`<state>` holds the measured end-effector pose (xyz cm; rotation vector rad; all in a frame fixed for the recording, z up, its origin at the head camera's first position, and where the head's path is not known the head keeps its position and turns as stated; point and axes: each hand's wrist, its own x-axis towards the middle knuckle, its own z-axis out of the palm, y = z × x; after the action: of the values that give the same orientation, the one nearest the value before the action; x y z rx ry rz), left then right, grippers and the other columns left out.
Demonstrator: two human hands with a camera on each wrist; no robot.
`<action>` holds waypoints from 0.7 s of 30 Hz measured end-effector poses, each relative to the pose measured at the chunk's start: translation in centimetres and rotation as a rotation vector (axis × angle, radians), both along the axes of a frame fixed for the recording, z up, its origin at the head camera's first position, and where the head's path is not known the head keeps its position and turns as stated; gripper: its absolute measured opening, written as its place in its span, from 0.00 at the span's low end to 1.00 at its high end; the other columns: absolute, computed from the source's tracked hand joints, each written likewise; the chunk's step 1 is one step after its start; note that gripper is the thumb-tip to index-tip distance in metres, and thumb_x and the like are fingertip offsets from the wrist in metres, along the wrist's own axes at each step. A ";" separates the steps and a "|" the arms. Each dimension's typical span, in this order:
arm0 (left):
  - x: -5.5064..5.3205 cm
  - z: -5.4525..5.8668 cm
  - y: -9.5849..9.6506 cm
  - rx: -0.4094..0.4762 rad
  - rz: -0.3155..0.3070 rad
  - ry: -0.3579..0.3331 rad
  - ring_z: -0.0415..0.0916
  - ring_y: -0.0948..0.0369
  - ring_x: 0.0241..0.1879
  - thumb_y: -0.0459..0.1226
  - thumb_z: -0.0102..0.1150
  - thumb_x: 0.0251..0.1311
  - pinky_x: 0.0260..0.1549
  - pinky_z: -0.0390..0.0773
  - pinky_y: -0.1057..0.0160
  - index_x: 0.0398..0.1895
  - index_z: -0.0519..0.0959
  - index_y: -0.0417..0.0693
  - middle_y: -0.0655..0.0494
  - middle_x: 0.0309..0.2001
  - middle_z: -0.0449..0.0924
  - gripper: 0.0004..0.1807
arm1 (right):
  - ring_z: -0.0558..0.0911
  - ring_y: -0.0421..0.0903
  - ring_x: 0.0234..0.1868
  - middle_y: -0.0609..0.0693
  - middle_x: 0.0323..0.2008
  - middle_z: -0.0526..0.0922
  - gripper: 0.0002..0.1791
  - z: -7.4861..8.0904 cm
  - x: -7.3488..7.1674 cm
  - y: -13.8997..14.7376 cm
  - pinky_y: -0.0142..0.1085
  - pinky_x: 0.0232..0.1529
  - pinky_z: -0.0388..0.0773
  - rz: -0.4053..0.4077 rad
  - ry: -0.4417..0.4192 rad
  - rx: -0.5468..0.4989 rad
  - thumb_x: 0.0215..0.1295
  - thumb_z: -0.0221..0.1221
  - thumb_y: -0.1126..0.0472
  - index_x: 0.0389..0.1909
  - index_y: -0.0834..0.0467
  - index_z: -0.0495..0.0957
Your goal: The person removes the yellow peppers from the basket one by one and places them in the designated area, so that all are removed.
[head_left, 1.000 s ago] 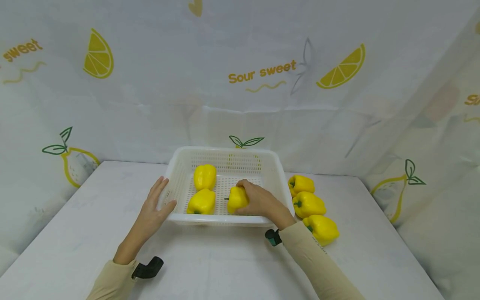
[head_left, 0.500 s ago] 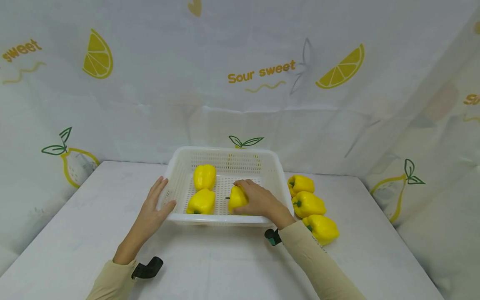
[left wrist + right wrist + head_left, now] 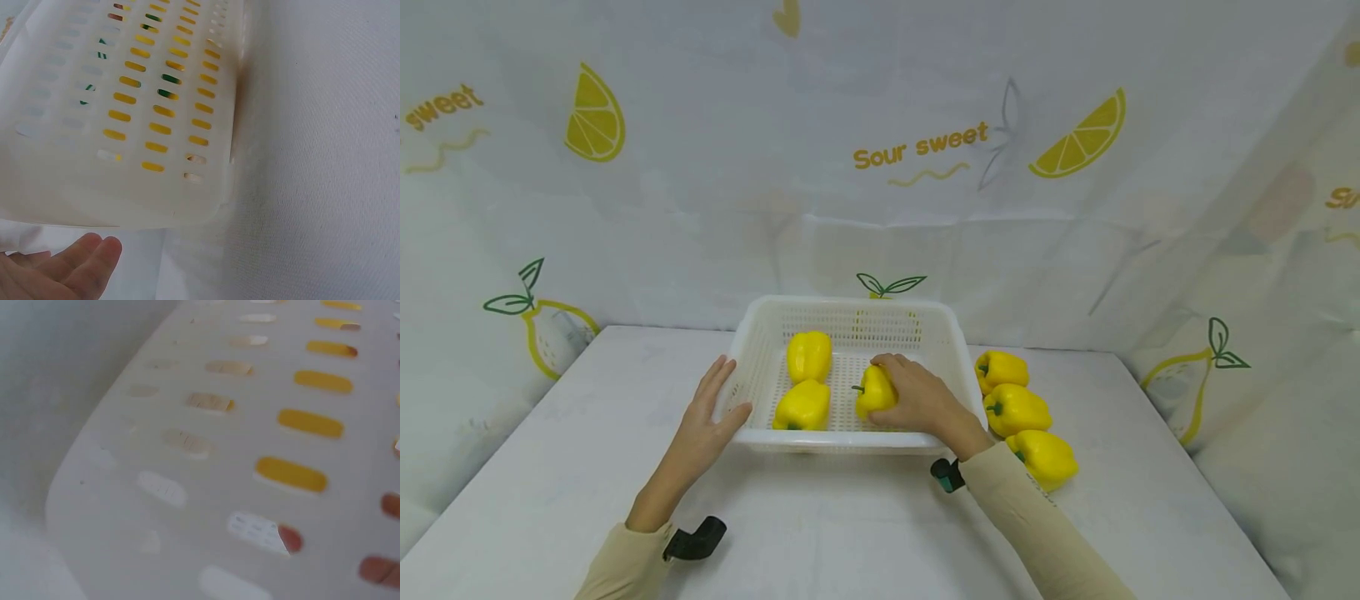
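My right hand (image 3: 921, 402) reaches over the front rim of a white plastic basket (image 3: 850, 439) and grips a yellow bell pepper (image 3: 872, 393) inside it, stem to the left. Two more yellow bell peppers, a rear one (image 3: 808, 357) and a front one (image 3: 803, 406), lie along the basket's left side. Against the outside of the left wall is my left hand (image 3: 702, 421), fingers extended; whether it touches is unclear. In the left wrist view its fingers (image 3: 87, 265) show beside the basket corner. Through the slots in the right wrist view, yellow pepper (image 3: 309, 423) and parts of fingers show.
Right of the basket, three yellow bell peppers stand in a row on the white-covered table: back (image 3: 1002, 368), middle (image 3: 1018, 409) and front (image 3: 1045, 458). A white curtain (image 3: 737, 183) printed with lemons hangs behind the table.
The gripped bell pepper has shifted slightly away from the basket's front wall along with the right hand. My left hand stays at the left side.
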<state>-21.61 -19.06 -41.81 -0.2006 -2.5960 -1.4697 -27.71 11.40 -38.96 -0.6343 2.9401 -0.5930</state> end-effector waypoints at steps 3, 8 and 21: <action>-0.1 -0.2 0.0 -0.003 0.003 0.007 0.39 0.37 0.78 0.37 0.53 0.67 0.69 0.47 0.27 0.77 0.50 0.37 0.39 0.80 0.39 0.39 | 0.77 0.49 0.56 0.51 0.64 0.75 0.43 0.2 0.1 0.0 0.48 0.61 0.76 -0.012 0.011 -0.012 0.52 0.71 0.46 0.68 0.52 0.66; -0.2 -0.4 0.0 0.000 0.003 0.004 0.39 0.37 0.78 0.37 0.53 0.67 0.69 0.47 0.27 0.77 0.50 0.37 0.40 0.80 0.39 0.39 | 0.78 0.49 0.55 0.52 0.62 0.76 0.43 0.6 0.3 0.3 0.46 0.61 0.77 -0.019 0.045 -0.033 0.50 0.72 0.48 0.67 0.54 0.67; -0.3 -0.4 0.0 -0.006 0.005 -0.003 0.39 0.37 0.78 0.37 0.52 0.67 0.68 0.48 0.27 0.78 0.50 0.37 0.40 0.80 0.38 0.39 | 0.77 0.50 0.56 0.53 0.66 0.73 0.43 2.4 0.5 2.0 0.46 0.59 0.78 0.002 0.064 -0.057 0.54 0.71 0.50 0.70 0.54 0.65</action>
<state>-21.90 -19.01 -42.16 -0.1924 -2.6010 -1.4618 -27.20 13.37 -36.52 -0.6745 2.9910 -0.6710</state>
